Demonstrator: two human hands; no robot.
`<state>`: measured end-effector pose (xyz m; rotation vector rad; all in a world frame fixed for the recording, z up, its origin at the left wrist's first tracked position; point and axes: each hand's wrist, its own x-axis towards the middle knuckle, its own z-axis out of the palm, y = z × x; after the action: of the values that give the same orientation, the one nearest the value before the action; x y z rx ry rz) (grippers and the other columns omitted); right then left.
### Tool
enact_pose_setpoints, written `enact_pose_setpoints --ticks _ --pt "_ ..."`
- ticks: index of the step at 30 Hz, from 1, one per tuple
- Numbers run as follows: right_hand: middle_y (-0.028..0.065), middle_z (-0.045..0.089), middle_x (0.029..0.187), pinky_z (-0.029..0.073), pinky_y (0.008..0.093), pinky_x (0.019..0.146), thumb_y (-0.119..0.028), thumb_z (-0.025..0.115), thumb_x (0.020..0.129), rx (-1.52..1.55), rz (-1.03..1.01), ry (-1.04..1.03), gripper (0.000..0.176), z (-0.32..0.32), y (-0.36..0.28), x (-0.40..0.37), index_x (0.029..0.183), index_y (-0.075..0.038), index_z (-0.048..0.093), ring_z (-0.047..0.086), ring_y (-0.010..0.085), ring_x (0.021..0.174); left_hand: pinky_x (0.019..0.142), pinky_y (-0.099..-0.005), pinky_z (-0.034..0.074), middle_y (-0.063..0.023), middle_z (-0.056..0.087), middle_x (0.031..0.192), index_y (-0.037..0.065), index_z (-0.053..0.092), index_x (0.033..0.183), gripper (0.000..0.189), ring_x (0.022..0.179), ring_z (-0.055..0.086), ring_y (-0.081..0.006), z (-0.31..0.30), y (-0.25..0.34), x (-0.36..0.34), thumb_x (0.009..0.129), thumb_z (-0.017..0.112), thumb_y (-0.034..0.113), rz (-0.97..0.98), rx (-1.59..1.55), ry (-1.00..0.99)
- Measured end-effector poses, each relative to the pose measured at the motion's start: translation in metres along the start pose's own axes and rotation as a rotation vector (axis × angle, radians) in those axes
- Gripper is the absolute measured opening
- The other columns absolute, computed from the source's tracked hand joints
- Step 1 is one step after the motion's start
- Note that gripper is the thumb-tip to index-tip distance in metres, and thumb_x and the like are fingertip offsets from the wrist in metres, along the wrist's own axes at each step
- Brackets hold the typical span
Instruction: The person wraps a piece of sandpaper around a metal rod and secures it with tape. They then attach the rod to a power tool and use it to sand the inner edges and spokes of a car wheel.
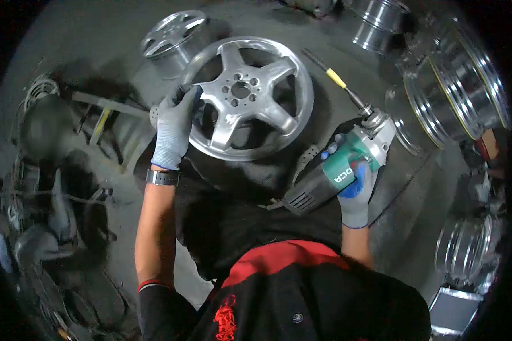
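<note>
A silver five-spoke wheel rim stands tilted in front of my knees, its face toward me. My left hand, in a grey glove, is at the rim's left edge with its fingers closed together there. My right hand, in a grey and blue glove, grips a green and black power tool. From the tool's metal head a shaft with a yellow band points up and to the left, to the right of the rim and apart from it.
Another silver rim lies behind at the upper left. Shiny rims are stacked at the right, with more lower down. A metal frame and cables are on the left. A flat panel lies lower right.
</note>
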<state>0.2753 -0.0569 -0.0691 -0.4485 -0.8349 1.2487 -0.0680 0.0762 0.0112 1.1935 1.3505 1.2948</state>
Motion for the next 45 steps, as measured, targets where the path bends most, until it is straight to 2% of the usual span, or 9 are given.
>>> enact_pose_setpoints --ticks 7,12,15,17,20,27,33,41,45 --pt "0.0217 0.06 0.136 0.058 0.0528 0.099 -0.018 0.064 0.093 -0.283 -0.014 0.321 0.06 0.006 -0.017 0.001 0.146 0.003 0.045 0.067 0.0356 0.117 0.061 -0.0267 0.051 -0.002 0.066 0.077 0.002 0.071 0.09 0.031 0.066 0.061 -0.0102 0.016 -0.067 0.062 0.101 0.069 0.03 -0.2 -0.128 -0.084" --pt "0.0209 0.063 0.126 0.055 0.0496 0.093 -0.047 0.061 0.097 -0.191 0.072 0.417 0.065 0.002 -0.01 0.046 0.142 0.0 0.051 0.064 0.0343 0.107 0.062 -0.0294 0.053 -0.0023 0.063 0.078 0.003 0.067 0.094 0.033 0.068 0.061 -0.0122 0.006 -0.12 0.077 0.105 0.061 0.033 -0.24 -0.405 0.117" --pt "0.0206 0.063 0.127 0.055 0.0479 0.093 -0.047 0.058 0.1 -0.128 0.078 0.344 0.063 -0.018 0.0 0.071 0.141 0.0 0.052 0.064 0.0342 0.109 0.067 -0.0263 0.049 0.001 0.059 0.085 0.003 0.067 0.105 0.03 0.072 0.055 -0.0085 -0.012 -0.161 0.07 0.106 0.058 0.032 -0.018 -0.142 0.306" --pt "0.0203 0.064 0.124 0.055 0.0471 0.091 -0.044 0.054 0.103 -0.114 0.055 0.316 0.058 -0.02 0.006 0.091 0.139 0.0 0.053 0.065 0.0341 0.106 0.064 -0.0268 0.046 0.0017 0.058 0.083 0.004 0.067 0.105 0.026 0.071 0.053 -0.0083 -0.035 -0.177 0.063 0.105 0.059 0.029 -0.303 -0.367 0.336" --pt "0.0191 0.068 0.115 0.054 0.0467 0.091 -0.044 0.05 0.106 -0.172 0.024 0.398 0.053 -0.027 0.015 0.107 0.136 -0.001 0.056 0.067 0.0338 0.1 0.061 -0.029 0.047 0.0021 0.053 0.076 0.005 0.066 0.098 0.032 0.068 0.052 -0.0085 -0.041 -0.17 0.044 0.106 0.059 0.036 -0.3 -0.288 0.432" --pt "0.0178 0.068 0.113 0.054 0.0452 0.093 -0.044 0.05 0.106 -0.202 0.175 0.491 0.053 -0.032 0.043 0.097 0.133 0.001 0.057 0.068 0.033 0.1 0.065 -0.0279 0.044 0.0007 0.057 0.075 0.003 0.066 0.091 0.035 0.068 0.052 -0.009 -0.017 -0.14 0.033 0.107 0.06 0.033 -0.354 -0.107 0.235" --pt "0.0188 0.068 0.117 0.054 0.0474 0.097 -0.046 0.057 0.102 -0.48 0.299 0.585 0.057 -0.013 0.056 0.093 0.134 0.001 0.057 0.068 0.0339 0.104 0.076 -0.028 0.045 -0.0034 0.061 0.091 -0.001 0.065 0.103 0.016 0.081 0.053 -0.0112 0.011 -0.14 0.02 0.103 0.056 0.013 -0.097 0.099 -0.013" --pt "0.0172 0.066 0.124 0.055 0.0497 0.099 -0.042 0.054 0.105 -0.308 0.1 0.351 0.051 -0.06 0.055 0.162 0.139 -0.003 0.054 0.068 0.0331 0.108 0.092 -0.037 0.05 -0.0133 0.068 0.105 -0.005 0.066 0.113 0.025 0.097 0.063 -0.0243 -0.041 -0.16 0.055 0.1 0.062 0.016 -0.085 0.143 0.569" --pt "0.017 0.067 0.121 0.056 0.0505 0.098 -0.04 0.055 0.104 -0.23 0.123 0.296 0.05 -0.106 0.066 0.218 0.137 -0.002 0.056 0.069 0.0332 0.107 0.107 -0.0431 0.046 -0.0219 0.061 0.132 -0.007 0.061 0.128 0.043 0.118 0.06 -0.0326 -0.065 -0.187 0.055 0.1 0.063 0.024 -0.033 0.518 0.76"
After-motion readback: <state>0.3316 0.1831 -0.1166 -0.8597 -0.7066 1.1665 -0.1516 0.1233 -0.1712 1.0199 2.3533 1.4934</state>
